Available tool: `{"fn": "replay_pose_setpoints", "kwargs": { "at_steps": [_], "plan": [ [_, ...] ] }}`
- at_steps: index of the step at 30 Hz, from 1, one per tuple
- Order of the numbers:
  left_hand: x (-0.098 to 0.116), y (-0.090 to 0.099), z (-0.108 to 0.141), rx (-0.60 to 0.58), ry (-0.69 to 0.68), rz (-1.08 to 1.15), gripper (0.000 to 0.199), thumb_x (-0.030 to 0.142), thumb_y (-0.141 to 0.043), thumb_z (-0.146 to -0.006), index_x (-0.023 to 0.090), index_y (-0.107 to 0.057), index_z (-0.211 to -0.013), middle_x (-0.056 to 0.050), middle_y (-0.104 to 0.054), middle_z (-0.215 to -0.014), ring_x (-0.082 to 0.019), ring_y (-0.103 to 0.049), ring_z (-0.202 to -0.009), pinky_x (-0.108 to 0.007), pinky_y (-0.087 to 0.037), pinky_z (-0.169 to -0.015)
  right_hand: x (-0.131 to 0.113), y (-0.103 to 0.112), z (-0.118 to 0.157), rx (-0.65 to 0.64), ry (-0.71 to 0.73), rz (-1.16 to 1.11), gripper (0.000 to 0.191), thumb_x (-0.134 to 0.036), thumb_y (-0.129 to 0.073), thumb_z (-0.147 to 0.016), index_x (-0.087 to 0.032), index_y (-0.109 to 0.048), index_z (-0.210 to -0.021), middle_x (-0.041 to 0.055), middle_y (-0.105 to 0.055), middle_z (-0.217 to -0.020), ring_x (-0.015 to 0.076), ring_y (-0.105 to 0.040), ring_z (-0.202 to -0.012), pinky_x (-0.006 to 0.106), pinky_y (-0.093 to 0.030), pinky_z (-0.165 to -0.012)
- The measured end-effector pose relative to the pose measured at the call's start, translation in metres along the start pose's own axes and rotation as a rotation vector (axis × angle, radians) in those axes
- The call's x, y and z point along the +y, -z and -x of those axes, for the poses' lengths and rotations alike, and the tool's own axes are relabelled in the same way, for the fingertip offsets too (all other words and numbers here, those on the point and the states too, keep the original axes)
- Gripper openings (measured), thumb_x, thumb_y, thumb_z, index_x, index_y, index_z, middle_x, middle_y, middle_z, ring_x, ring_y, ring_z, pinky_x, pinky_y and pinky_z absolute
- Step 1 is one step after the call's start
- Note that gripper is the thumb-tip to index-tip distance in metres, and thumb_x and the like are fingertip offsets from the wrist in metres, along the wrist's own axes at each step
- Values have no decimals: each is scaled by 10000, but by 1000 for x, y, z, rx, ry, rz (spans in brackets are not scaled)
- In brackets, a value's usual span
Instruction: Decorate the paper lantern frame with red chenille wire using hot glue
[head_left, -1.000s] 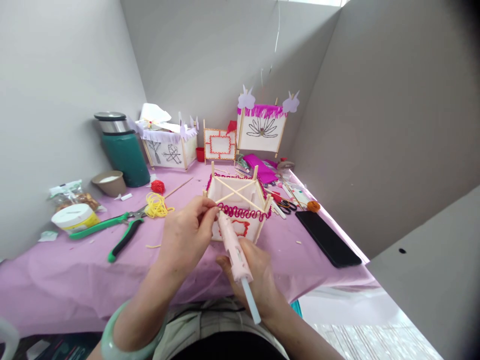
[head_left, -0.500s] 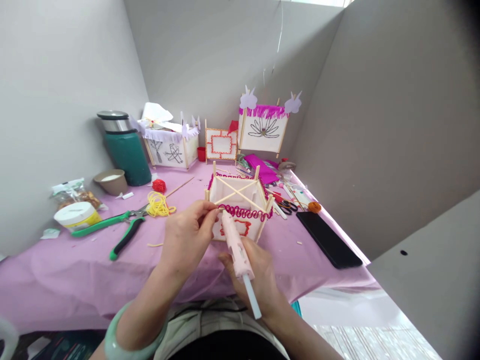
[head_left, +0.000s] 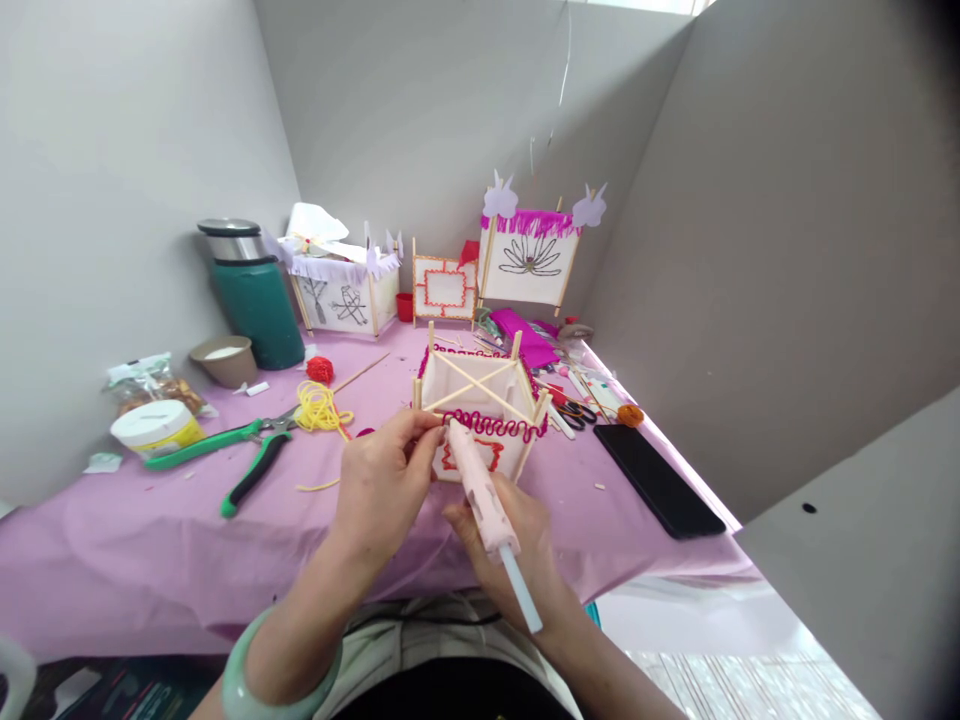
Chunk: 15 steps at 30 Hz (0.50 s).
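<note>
A small paper lantern frame (head_left: 480,462) of pale wooden sticks stands before me, two sticks crossed over its open top. Wavy magenta yarn (head_left: 504,427) trims its upper edge, and a red yarn outline marks the front panel. At the left end of that edge my left hand (head_left: 386,480) pinches the magenta yarn; the fingertips partly cover it. My right hand (head_left: 517,535) grips a pink hot glue gun (head_left: 480,490), a glue stick (head_left: 523,590) jutting from its rear. The nozzle points at the edge, close beside the left fingertips.
Left lie green-handled pliers (head_left: 259,465), yellow cord (head_left: 319,408), a tub (head_left: 157,432) and a teal bottle (head_left: 259,310). Right are a black phone (head_left: 660,480) and scissors (head_left: 577,413). Decorated lanterns (head_left: 345,295) and panels (head_left: 529,262) stand at the back; grey walls enclose the table.
The glue gun's rear end has swung slightly right, its nozzle still at the lantern's edge. My left hand has shifted slightly right, and a bit of magenta now shows behind it.
</note>
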<state>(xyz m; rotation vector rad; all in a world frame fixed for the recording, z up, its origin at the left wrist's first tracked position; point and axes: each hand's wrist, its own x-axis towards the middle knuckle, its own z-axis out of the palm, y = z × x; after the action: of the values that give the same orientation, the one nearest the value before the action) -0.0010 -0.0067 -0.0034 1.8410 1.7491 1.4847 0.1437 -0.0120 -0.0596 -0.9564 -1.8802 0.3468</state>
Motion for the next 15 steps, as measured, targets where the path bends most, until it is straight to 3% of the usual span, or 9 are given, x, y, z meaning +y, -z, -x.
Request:
{"fn": "replay_pose_setpoints", "kwargs": {
  "at_steps": [15],
  "plan": [
    [-5, -8, 6, 20, 61, 84, 126, 250, -575, -845, 198, -658, -924, 9, -740, -779, -131, -692, -617, -221, -530, -579, 4, 1, 4, -20, -17, -12, 239, -407, -544, -900, -191, -523, -799, 6, -568, -683, 146, -544, -570, 250, -397, -533]
  ]
}}
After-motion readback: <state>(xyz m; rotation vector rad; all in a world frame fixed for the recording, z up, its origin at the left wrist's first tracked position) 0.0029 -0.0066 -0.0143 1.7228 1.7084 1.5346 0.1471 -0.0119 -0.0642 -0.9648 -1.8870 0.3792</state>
